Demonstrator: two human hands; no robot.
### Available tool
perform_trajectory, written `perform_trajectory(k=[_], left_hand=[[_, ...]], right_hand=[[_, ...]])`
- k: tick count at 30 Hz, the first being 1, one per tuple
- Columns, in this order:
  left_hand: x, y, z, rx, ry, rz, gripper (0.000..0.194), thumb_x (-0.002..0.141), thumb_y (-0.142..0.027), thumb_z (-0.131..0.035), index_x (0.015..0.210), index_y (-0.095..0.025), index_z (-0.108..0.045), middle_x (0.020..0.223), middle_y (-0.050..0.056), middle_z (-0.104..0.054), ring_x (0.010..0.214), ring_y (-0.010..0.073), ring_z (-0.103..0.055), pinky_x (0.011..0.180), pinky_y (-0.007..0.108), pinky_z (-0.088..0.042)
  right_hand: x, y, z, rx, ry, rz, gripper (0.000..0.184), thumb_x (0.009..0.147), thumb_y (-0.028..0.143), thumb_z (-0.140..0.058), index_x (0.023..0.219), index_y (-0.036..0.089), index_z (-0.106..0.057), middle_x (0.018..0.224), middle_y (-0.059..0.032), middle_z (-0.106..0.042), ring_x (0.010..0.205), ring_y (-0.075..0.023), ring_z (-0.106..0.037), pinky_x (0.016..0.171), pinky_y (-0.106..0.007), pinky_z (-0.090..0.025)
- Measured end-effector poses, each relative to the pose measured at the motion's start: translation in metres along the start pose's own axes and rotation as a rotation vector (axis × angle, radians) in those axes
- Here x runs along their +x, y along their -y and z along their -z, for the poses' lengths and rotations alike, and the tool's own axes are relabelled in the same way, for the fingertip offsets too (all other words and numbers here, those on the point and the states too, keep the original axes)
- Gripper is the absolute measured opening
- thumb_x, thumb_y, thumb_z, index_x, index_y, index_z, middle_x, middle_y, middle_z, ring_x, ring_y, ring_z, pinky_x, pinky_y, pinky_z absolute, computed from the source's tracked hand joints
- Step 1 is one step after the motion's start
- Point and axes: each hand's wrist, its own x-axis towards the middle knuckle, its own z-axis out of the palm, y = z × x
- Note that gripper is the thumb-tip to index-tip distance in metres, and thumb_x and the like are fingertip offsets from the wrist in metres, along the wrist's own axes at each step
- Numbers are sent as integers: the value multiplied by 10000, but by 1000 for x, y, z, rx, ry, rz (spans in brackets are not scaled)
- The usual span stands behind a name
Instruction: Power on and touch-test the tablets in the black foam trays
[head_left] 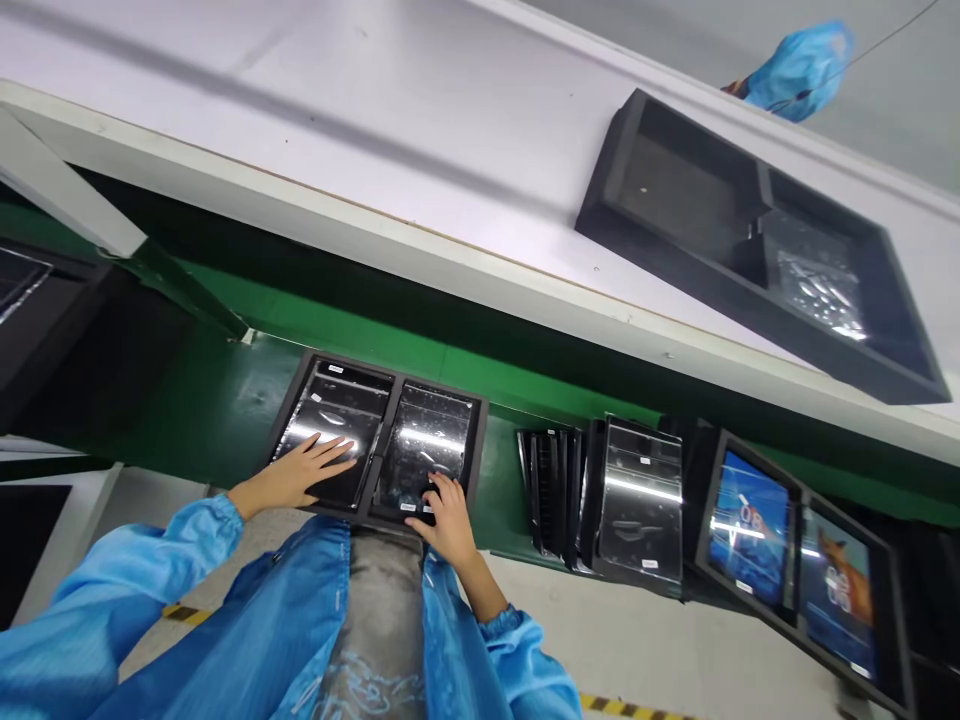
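A black two-compartment tray lies in front of me on the green surface. Each compartment holds a dark, glossy flat panel in clear film with small white labels; they look like tablets. My left hand rests with spread fingers on the left wrapped panel. Over the lower right part of the right wrapped panel is my right hand, its fingers slightly bent and apart, touching near a white label. Neither hand grips anything.
Right of the tray stands a row of dark panels with a wrapped one in front. Further right, another tray holds two tablets with lit screens. A deep black tray with clear plastic sits on the white shelf. Someone's blue sleeve shows beyond.
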Motion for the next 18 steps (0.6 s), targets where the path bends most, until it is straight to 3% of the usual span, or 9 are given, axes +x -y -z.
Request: perform_trajectory(k=[3, 5, 8, 10, 13, 18], left_hand=[[5, 3, 1, -133, -78, 31, 689, 892, -416, -582, 1523, -302, -331, 1607, 87, -299, 1490, 277, -239, 1204, 548, -154], [8, 7, 2, -161, -248, 164, 502, 952, -423, -476, 1430, -273, -496, 1542, 91, -425, 1461, 268, -307, 1208, 530, -161], [8, 12, 0, -138, -549, 559, 397, 975, -382, -407, 1250, -222, -644, 1461, 122, -508, 1441, 300, -326, 1189, 553, -193], [3, 12, -6, -136, -659, 822, 417, 968, -412, -408, 1206, -174, -655, 1447, 168, -494, 1442, 344, -299, 1156, 585, -241], [-8, 3, -23, -151, -649, 1000, 485, 973, -447, -374, 1236, -127, -627, 1454, 221, -451, 1446, 386, -258, 1121, 644, -254], [-32, -20, -54, -188, -577, 1007, 535, 977, -441, -339, 1348, -117, -550, 1504, 233, -382, 1473, 374, -205, 1148, 643, -201]], right_hand=[[-2, -7, 9, 13, -121, -90, 154, 923, 343, -600, 998, 216, -643, 1333, -142, -572, 1322, -317, -464, 1088, -576, -376], [-1, -15, 16, -2, -254, -203, 180, 953, 318, -531, 1025, 208, -653, 1343, -147, -559, 1338, -312, -444, 1087, -573, -380], [3, -28, 21, -12, -397, -356, 293, 961, 380, -505, 1112, 178, -654, 1407, -177, -498, 1360, -329, -408, 1085, -583, -384], [8, -33, 20, 0, -420, -414, 362, 960, 422, -497, 1162, 163, -652, 1450, -190, -456, 1372, -336, -392, 1091, -588, -378], [20, -37, 15, 19, -389, -448, 423, 959, 447, -490, 1214, 150, -649, 1510, -198, -394, 1406, -337, -357, 1112, -569, -361], [56, -51, 13, 2, -311, -480, 459, 976, 420, -437, 1298, 144, -614, 1561, -192, -330, 1441, -333, -308, 1131, -542, -334]])
